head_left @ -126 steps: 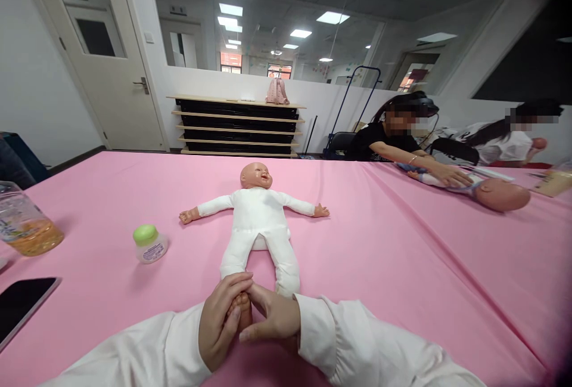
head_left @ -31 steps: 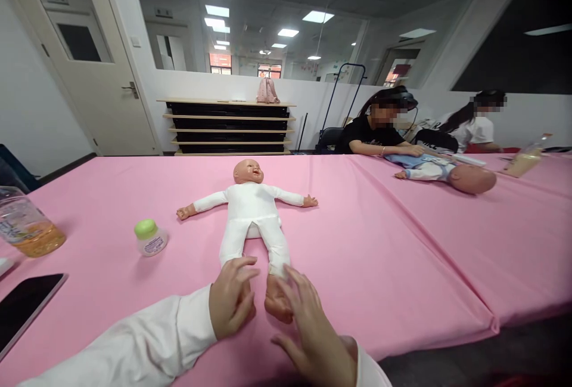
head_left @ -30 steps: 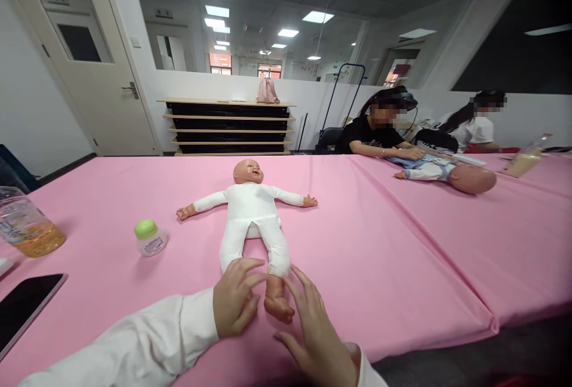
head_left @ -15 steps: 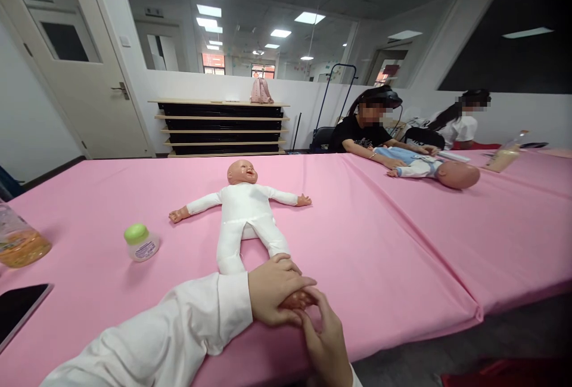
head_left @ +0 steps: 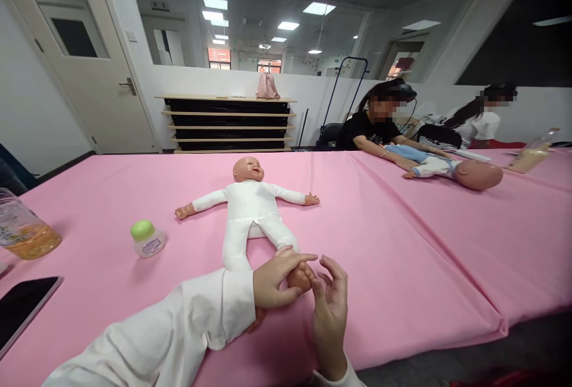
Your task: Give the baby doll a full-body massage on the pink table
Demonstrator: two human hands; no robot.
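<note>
I take the doll (head_left: 251,205) for a light thing: its trunk and limbs look like soft stuffed cloth, while the extremities look like stiff, smooth plastic that could slip in a loose grasp. I judge the ankle the best hold, palm cupped to the heel; it does not strike me as fragile. On my feed it lies face up by the table's (head_left: 402,268) near edge, head (head_left: 248,169) towards the far edge, arms spread wide. The cloth is white with a seam across the waist, the plastic tan and glossy. I have the left hand (head_left: 276,279) wrapped round one foot (head_left: 300,278), toes showing. The right hand (head_left: 330,300) stands just beside it, fingers loosely curled and parted from the thumb; I cannot tell whether that thumb touches the toes.
</note>
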